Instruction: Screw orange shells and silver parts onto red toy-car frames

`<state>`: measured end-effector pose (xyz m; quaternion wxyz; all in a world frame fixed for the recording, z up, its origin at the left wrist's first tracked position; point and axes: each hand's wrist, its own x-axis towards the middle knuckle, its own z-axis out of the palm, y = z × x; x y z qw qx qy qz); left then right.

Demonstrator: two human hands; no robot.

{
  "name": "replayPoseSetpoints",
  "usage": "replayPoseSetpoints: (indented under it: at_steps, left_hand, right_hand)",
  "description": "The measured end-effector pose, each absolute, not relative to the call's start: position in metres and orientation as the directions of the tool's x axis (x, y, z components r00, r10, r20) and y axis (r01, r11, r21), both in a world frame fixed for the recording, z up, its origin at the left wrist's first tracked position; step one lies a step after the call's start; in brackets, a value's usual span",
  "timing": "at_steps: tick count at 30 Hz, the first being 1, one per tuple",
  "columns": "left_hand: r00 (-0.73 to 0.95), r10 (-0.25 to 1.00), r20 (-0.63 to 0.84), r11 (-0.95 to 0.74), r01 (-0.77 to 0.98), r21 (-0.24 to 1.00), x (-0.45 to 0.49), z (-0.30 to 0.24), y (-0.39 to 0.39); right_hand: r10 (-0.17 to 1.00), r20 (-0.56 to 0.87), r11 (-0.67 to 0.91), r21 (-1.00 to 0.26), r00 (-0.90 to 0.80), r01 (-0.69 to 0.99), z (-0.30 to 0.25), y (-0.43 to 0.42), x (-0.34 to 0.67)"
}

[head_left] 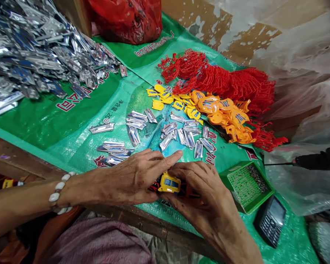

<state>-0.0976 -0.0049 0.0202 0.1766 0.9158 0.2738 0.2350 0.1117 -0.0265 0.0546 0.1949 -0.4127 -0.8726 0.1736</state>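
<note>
A small yellow plastic toy part (169, 183) with a blue sticker sits between my two hands near the table's front edge, with bits of red and dark plastic showing under it. My left hand (139, 178), below a white bead bracelet (55, 197), grips it from the left, with the index finger stretched over it. From the right, my right hand (206, 196) curls its fingers and thumb round the same part. Much of what lies beneath the fingers is hidden. Just beyond them lie loose silver foil-like pieces (169, 135) with blue marks.
Silver pieces (44, 55) heap up at the back left, near a red plastic bag (126, 18). Red plastic frames (222, 80), orange parts (222, 110) and yellow parts (161, 96) are piled back right. A green box of screws (246, 187), a keypad phone (271, 220) and a black-handled driver (316, 159) are on the right.
</note>
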Motion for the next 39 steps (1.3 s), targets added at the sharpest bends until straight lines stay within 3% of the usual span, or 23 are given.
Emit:
replayPoseSetpoints:
  at_steps: [9,20,28,33,39]
  left_hand:
    - [0.733,0.591,0.336,-0.786,0.429,0.445,-0.098,0.02,-0.006]
    - [0.739,0.579,0.343,-0.798,0.428,0.425,-0.1,0.02,-0.008]
    - [0.656,0.544,0.523,-0.825,0.307,0.475,-0.098,0.028,-0.013]
    - [0.7,0.53,0.479,-0.839,0.351,0.416,-0.095,0.036,-0.012]
    - [0.722,0.508,0.47,-0.85,0.333,0.408,-0.092,0.038,-0.007]
  right_hand:
    - [0.819,0.143,0.546,-0.495,-0.556,0.676,0.051,-0.028,0.113]
    - [0.875,0.106,0.415,-0.665,-0.472,0.621,0.046,-0.027,0.113]
    - [0.876,0.12,0.438,-0.601,-0.466,0.669,0.05,-0.027,0.109]
    - [0.878,0.139,0.457,-0.532,-0.459,0.713,0.048,-0.026,0.107]
    - [0.887,0.237,0.452,-0.615,-0.395,0.646,0.047,-0.041,0.13]
